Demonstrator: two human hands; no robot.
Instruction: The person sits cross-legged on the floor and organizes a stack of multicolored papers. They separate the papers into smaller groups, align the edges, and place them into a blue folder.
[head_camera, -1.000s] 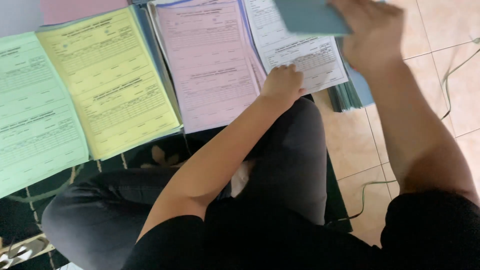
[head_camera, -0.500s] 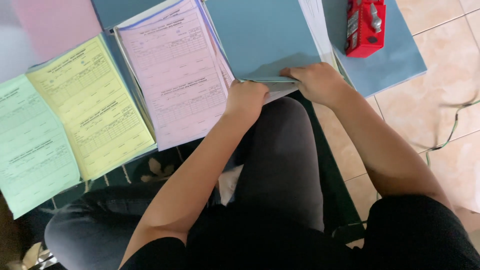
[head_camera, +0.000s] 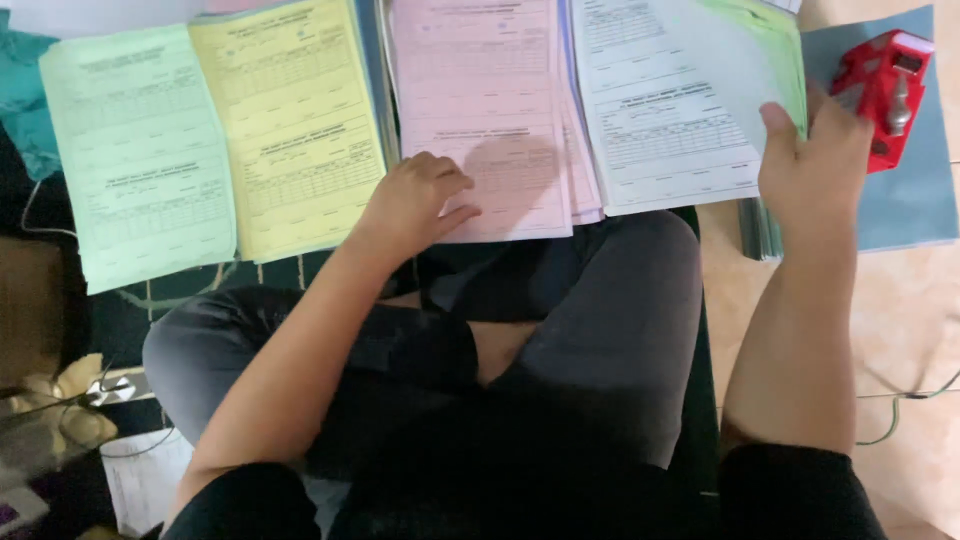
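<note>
Four stacks of printed forms lie side by side in front of my crossed legs: green (head_camera: 135, 150), yellow (head_camera: 290, 120), pink (head_camera: 480, 100) and white (head_camera: 655, 130). My left hand (head_camera: 412, 200) rests with curled fingers on the lower left corner of the pink stack. My right hand (head_camera: 815, 160) grips a lifted set of sheets (head_camera: 745, 50), white underneath with green on top, raised above the white stack. A red stamp-like device (head_camera: 885, 85) sits just right of that hand.
The red device lies on a grey-blue folder (head_camera: 905, 190) on the tiled floor (head_camera: 900, 330). A thin cable (head_camera: 900, 410) runs over the tiles at right. A teal cloth (head_camera: 25, 100) is at far left, clutter at lower left.
The blue folder that covered the white stack is gone from it. My left hand moved from the white stack to the pink one. My right hand has lifted sheets.
</note>
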